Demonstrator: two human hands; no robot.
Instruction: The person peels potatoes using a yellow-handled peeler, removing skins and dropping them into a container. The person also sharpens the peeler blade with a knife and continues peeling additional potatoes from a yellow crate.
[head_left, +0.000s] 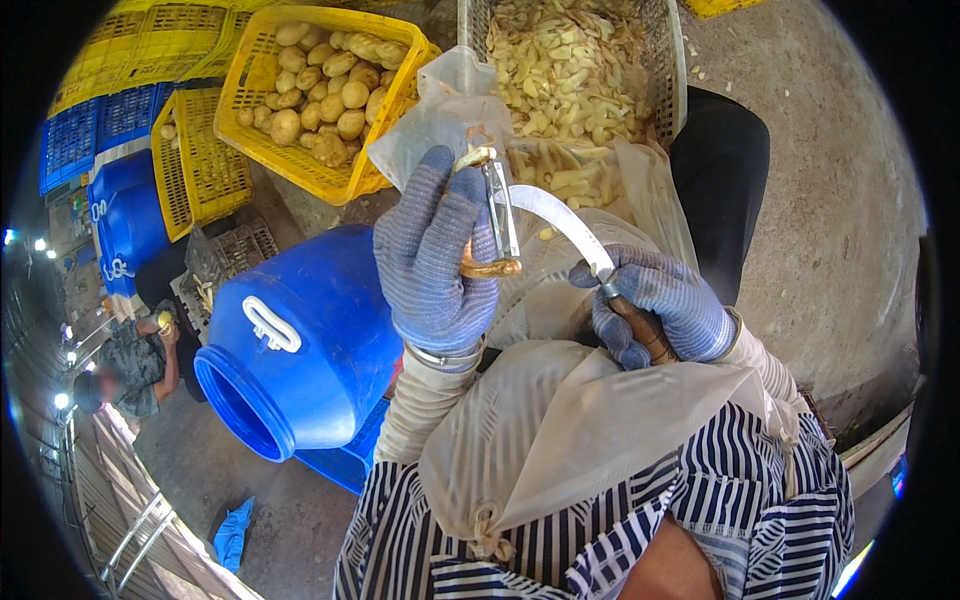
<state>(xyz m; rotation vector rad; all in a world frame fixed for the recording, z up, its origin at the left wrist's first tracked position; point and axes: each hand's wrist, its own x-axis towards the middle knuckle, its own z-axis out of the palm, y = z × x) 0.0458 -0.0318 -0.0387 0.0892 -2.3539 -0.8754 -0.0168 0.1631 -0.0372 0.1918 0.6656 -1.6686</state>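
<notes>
My left hand (442, 262), in a blue-grey knitted glove, holds a peeler (502, 210) with a metal blade and a brown, branch-like frame. My right hand (664, 300), gloved the same way, grips the wooden handle of a curved, sickle-like knife (559, 214). The knife's tip end meets the peeler's blade in the picture; whether they touch I cannot tell. Under both hands, a translucent plastic apron (585, 420) covers my lap. Just beyond the knife, a crate (679, 67) holds a heap of pale peelings (570, 67), partly behind plastic sheeting.
A yellow crate (349, 187) of potatoes (330, 97) stands ahead on the left. Close to my left arm, an open-mouthed blue plastic barrel (322, 300) lies on its side. Farther left, a person (135, 367) holds a pale round item. Stacked yellow crates (157, 37) stand behind.
</notes>
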